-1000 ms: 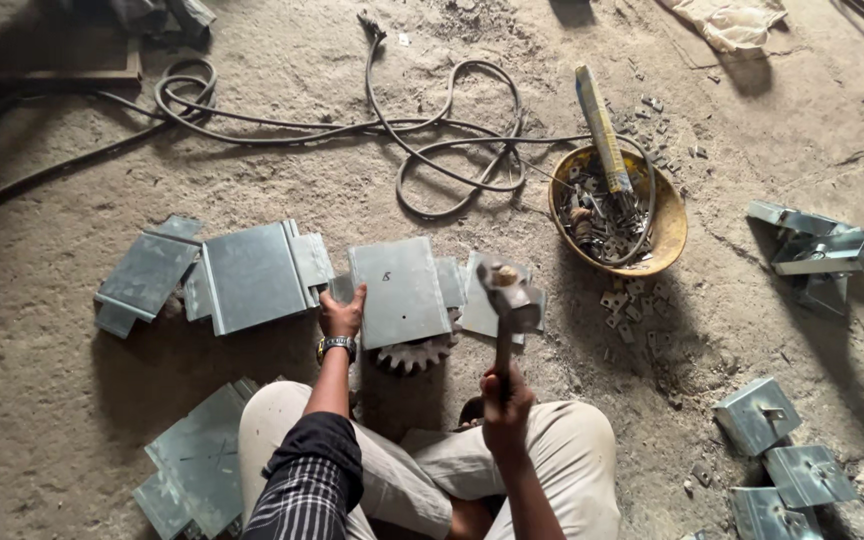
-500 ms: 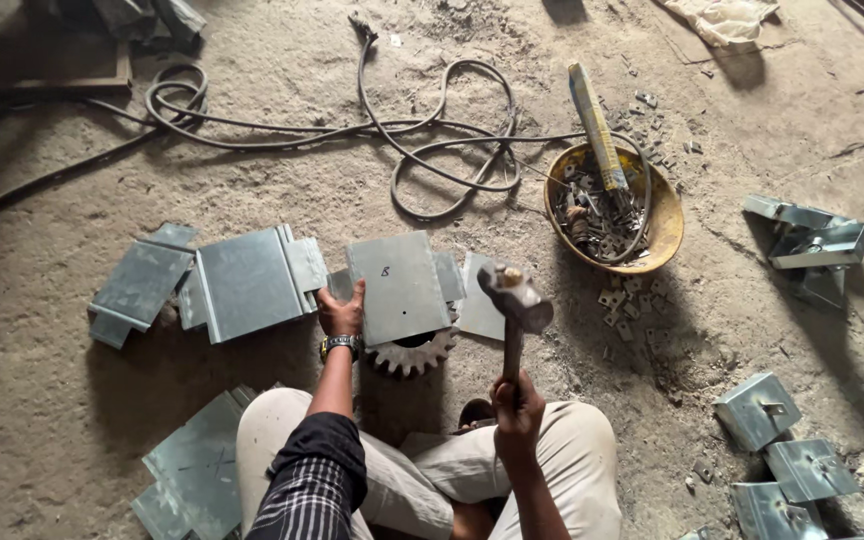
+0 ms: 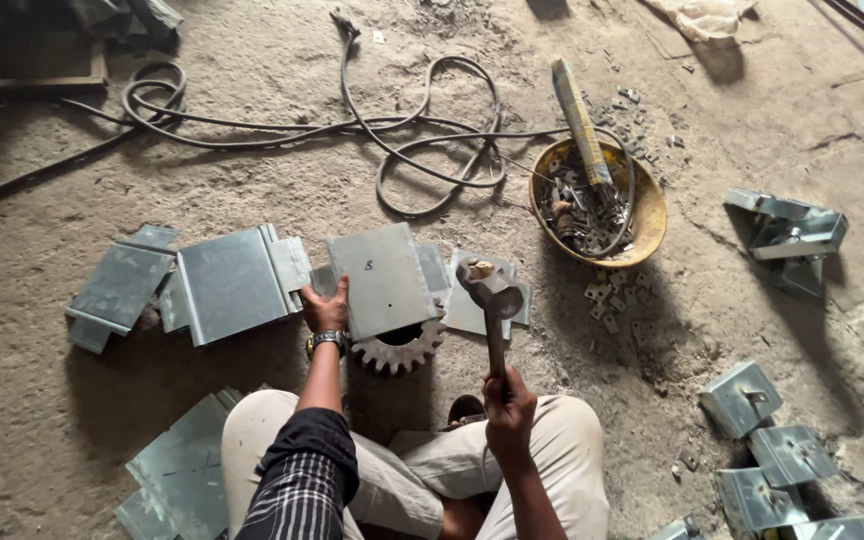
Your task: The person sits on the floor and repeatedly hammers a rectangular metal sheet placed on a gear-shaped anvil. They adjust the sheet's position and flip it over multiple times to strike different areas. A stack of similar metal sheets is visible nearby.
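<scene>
I sit on a dusty floor. My left hand (image 3: 326, 310) presses on the left edge of a grey sheet-metal piece (image 3: 384, 280) that lies on top of a toothed gear wheel (image 3: 399, 351). My right hand (image 3: 508, 405) grips the handle of a hammer (image 3: 492, 295), whose head is raised just right of the sheet-metal piece, a little above the floor.
Bent sheet-metal pieces lie at left (image 3: 232, 283), by my left knee (image 3: 182, 470), and at right (image 3: 790, 230) (image 3: 742, 397). A yellow bowl (image 3: 642, 215) of small metal parts with a long tool stands beyond the hammer. Dark cables (image 3: 422, 150) loop across the floor behind.
The hammer head has moved slightly between frames, staying raised beside the sheet-metal piece. My left hand stays on the piece's edge.
</scene>
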